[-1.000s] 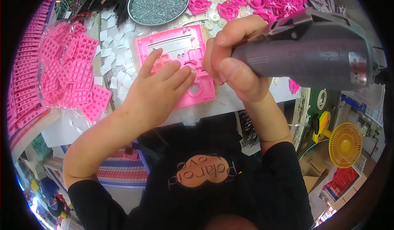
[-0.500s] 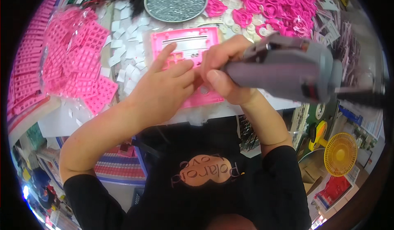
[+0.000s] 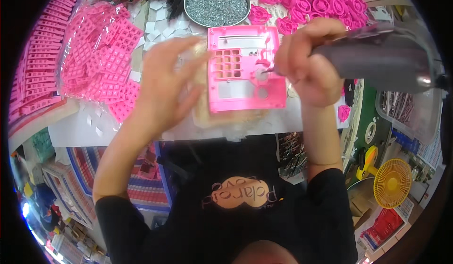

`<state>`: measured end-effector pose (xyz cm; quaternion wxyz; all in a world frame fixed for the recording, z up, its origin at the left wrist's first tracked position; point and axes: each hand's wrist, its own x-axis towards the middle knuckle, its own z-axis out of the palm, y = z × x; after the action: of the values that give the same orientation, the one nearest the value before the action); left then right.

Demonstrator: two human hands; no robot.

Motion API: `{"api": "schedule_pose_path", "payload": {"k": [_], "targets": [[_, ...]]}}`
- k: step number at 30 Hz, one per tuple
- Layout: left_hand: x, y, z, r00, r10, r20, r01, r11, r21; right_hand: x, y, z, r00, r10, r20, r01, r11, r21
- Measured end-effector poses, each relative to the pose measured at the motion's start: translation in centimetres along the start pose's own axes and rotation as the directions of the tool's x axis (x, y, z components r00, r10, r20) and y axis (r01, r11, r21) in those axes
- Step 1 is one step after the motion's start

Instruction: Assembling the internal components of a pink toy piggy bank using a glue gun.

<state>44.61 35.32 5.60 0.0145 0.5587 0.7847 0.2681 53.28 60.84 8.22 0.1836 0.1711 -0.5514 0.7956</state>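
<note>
A pink plastic housing with a square-holed grid, slots and a round hole lies on a pale, worn pad near the table's front edge. Wrapped round a grey electric screwdriver, my right hand is at the housing's right side. The screwdriver's thin bit points left, its tip over a small whitish disc on the housing; whether they touch I cannot tell. My left hand, blurred by motion, has its fingers spread beside the housing's left edge and holds nothing.
Behind the housing stands a round dish of small metal screws. Pink ring-shaped parts heap at the back right. A clear bag of pink keypads and scattered white squares lie left. A yellow fan stands lower right.
My left hand has come off the housing and moved left, fingers spreading. The right hand and screwdriver have shifted right, uncovering the housing. The whole view has shifted slightly.
</note>
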Motion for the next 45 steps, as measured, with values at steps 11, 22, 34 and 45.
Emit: {"api": "schedule_pose_path", "payload": {"k": [11,22,34,45], "targets": [[-1.4,3.2,4.4,0.993,0.072,0.098,-0.066,0.996,-0.061,0.3,0.5,-0.6,0.993,-0.094,-0.076,0.097,0.995,0.033],[-1.9,4.1,1.7,0.949,0.139,0.283,-0.159,0.986,0.049,0.5,-5.2,-4.1,0.960,-0.028,-0.279,-0.048,0.964,-0.262],[-2.9,0.0,0.6,0.998,-0.039,0.050,0.058,0.885,-0.462,-6.8,0.5,2.1,0.931,0.354,0.088,0.046,0.126,-0.991],[-1.6,-9.7,-4.9,0.939,-0.233,-0.254,0.327,0.834,0.443,-7.2,1.7,2.6,0.849,0.515,0.121,0.083,0.095,-0.992]]}}
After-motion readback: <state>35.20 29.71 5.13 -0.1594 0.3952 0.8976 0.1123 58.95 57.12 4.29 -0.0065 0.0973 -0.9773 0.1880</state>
